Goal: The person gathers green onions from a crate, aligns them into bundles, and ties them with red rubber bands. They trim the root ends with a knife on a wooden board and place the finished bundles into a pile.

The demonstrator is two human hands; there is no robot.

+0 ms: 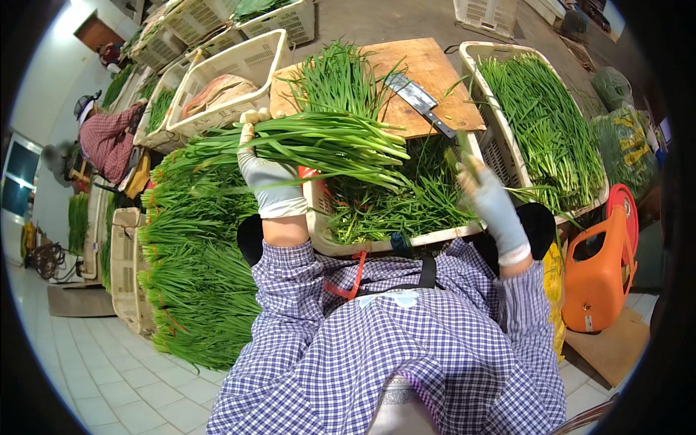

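My left hand (274,174), in a pale glove, grips a bunch of garlic chives (337,144). Their pale stem ends point right and the leafy ends trail left. Blurred by motion, my gloved right hand (486,201) is over the right rim of a white plastic crate (326,231), with a few green blades (462,145) at its fingertips. Loose chive leaves (391,209) lie in this crate, before my lap. Across its far side rests a wooden board (413,60), bearing another pile of chives (342,76) and a cleaver (413,95) with a black handle.
To the right stands a crate of chives (544,125), with an orange plastic chair-like object (595,272) nearer me. Tied chive bundles (201,261) are stacked at my left. Beyond them is a crate holding cloth (228,60). A person in a checked shirt (109,141) is at far left.
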